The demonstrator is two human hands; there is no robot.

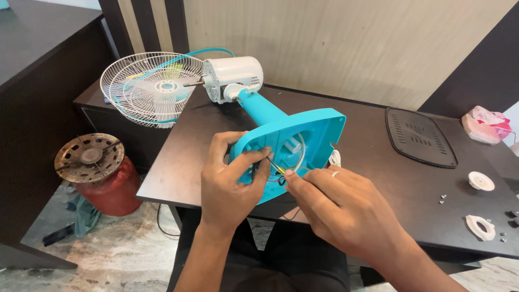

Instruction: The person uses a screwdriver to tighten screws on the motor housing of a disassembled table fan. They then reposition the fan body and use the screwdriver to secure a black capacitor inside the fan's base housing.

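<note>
A table fan lies on its side on a dark table [378,178]. Its blue base [311,130] is tipped up with the open underside facing me, and its white motor housing [233,78] and white wire grille [151,86] point away to the far left. My left hand [232,178] grips the near left edge of the blue base. My right hand [338,203] pinches a thin screwdriver [275,165] whose tip reaches into the base's underside, beside some wires.
A black vented base cover [420,136] lies at the right of the table. White round parts [480,181] and small screws [442,198] sit near the right edge. A pink cloth [486,124] is at far right. A red gas cylinder [102,178] stands on the floor, left.
</note>
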